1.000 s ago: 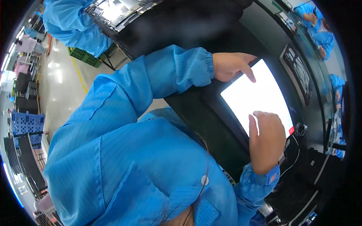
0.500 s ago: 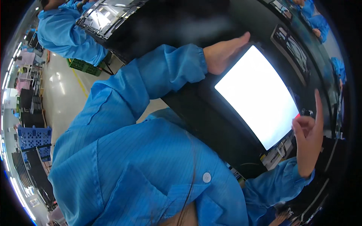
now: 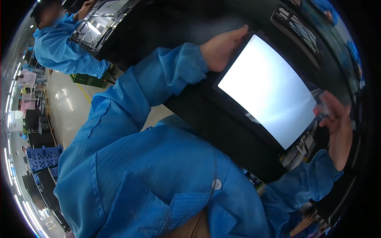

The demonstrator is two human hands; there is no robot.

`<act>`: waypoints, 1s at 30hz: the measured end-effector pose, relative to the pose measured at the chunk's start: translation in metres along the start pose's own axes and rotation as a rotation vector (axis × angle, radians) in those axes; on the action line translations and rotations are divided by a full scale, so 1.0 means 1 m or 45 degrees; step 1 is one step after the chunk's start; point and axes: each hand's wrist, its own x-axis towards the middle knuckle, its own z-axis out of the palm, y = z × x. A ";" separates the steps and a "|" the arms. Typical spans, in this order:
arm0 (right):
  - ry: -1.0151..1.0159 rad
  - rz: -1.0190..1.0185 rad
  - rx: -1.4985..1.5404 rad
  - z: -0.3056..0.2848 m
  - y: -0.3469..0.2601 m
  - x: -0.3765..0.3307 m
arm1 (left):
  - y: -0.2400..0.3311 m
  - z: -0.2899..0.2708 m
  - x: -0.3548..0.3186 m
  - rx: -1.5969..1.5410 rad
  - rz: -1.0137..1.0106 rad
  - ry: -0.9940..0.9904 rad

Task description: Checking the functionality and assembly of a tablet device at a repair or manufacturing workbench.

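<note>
While the panel is lit: white face toward me, lit panel [image 3: 268, 91] slantwise over the dark surface [image 3: 238, 144], between my two hands; faint sheen across its lower right part.
Left hand: my left hand [image 3: 219, 49] is beside the upper left edge, thumb stretched out, clear of the bright face. Fingers hidden – can't make out whether they clasp the edge.
Right hand: my right hand [image 3: 339, 131] is raised just beside the red tab [image 3: 316, 110] at the right corner, fingers blurred. Touching or pinching – can't say. Hands well apart.
Handling at the corner: my judgement – brace the panel with the left hand at its edge, take anything at the tab between thumb and finger, pull low and evenly, and keep fingertips off the face. A sharp tug could skew the panel.
Blue crate: perforated blue crate [image 3: 43, 158] far off at the left; contents not readable from here. Dark flat pieces [image 3: 32, 190] stacked near it.
Green crate: green crate [image 3: 89, 80] below the co-worker's sleeve [image 3: 59, 51]; inside not visible.
Far end of surface: a framed piece [image 3: 99, 25] with a shiny face, co-worker's hand [image 3: 85, 10] next to it.
</note>
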 end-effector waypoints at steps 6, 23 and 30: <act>-0.031 -0.082 -0.558 0.006 -0.029 -0.018 | -0.003 -0.003 0.005 -0.017 0.019 -0.017; 0.212 -0.366 -1.271 0.066 -0.057 -0.007 | -0.002 -0.026 0.019 0.163 -0.009 -0.498; 0.168 -0.871 -0.970 0.127 -0.066 0.031 | -0.003 -0.039 0.018 0.203 0.094 -0.532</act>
